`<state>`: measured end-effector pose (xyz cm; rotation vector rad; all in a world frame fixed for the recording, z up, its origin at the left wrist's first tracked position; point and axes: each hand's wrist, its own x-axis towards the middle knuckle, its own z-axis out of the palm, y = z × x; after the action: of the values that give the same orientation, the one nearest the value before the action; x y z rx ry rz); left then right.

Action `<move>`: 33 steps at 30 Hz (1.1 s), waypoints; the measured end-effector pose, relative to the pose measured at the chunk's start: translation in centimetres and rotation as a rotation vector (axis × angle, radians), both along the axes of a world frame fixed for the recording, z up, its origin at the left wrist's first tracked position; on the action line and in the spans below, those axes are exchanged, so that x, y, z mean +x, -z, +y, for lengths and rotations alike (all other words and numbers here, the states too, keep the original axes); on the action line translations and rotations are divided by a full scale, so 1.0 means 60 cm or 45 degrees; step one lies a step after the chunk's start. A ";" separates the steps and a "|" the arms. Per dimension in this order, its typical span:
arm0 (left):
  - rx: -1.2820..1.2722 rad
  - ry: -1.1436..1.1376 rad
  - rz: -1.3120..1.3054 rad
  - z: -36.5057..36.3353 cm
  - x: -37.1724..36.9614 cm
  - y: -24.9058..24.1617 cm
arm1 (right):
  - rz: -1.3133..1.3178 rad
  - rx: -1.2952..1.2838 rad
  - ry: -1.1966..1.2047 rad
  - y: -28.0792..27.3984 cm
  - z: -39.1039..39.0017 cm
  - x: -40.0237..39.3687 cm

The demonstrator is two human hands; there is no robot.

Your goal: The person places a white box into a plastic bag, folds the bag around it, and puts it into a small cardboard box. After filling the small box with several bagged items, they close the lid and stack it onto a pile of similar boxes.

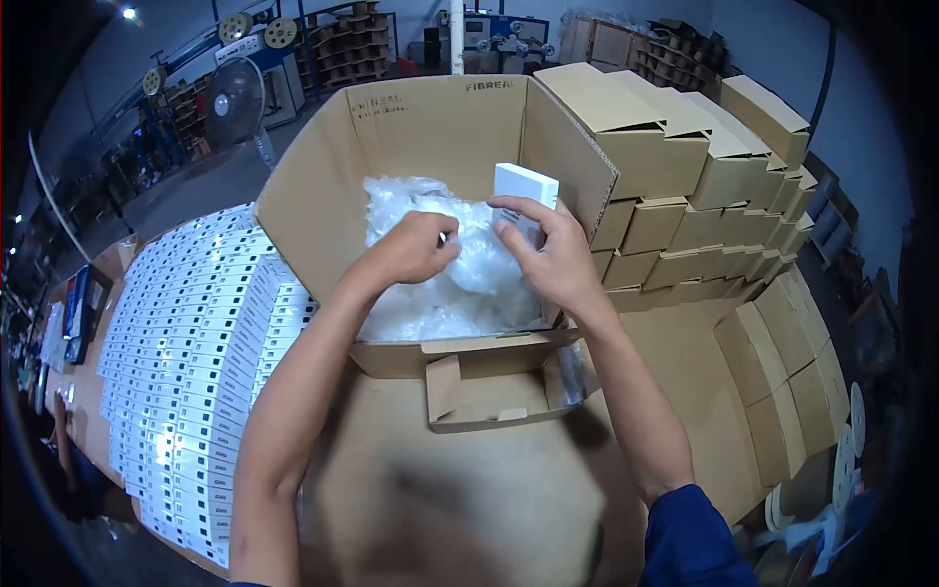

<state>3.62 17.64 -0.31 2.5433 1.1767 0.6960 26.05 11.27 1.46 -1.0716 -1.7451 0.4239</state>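
Observation:
My right hand grips a small white box, with thumb and index finger across its near side and the top end standing above the fingers. My left hand is closed, its thumb and fingers curled together over crumpled clear plastic bags. Whatever it may pinch is hidden. The bags fill the lower part of a large open cardboard carton. Against the carton's near side sits a small open cardboard box, with clear plastic inside at its right end.
Many white boxes stand in rows on the table at left. Closed brown cartons are stacked at right, with open cardboard boxes lower down. A fan and machines stand behind.

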 end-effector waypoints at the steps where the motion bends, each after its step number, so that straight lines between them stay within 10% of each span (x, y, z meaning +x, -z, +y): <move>1: 0.002 -0.045 -0.073 -0.007 -0.009 -0.014 | -0.061 0.094 0.042 -0.003 -0.001 -0.005; 10: 0.130 -0.274 -0.633 -0.017 -0.002 -0.012 | -0.120 -0.018 0.118 0.030 0.070 -0.048; 18: 0.593 -0.486 -0.275 0.011 -0.036 0.039 | 0.150 -0.121 0.255 0.015 0.083 -0.044; 30: -0.054 0.087 -1.066 -0.134 0.000 -0.038 | 0.051 0.007 -0.162 -0.001 -0.064 -0.053; 33: -0.007 -0.154 -1.135 -0.208 0.007 -0.029 | 0.101 0.091 -0.244 -0.007 -0.143 -0.053</move>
<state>4.03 5.14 1.42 1.7722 0.9697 1.6065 22.88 2.66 1.89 -0.8294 -1.7855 0.5119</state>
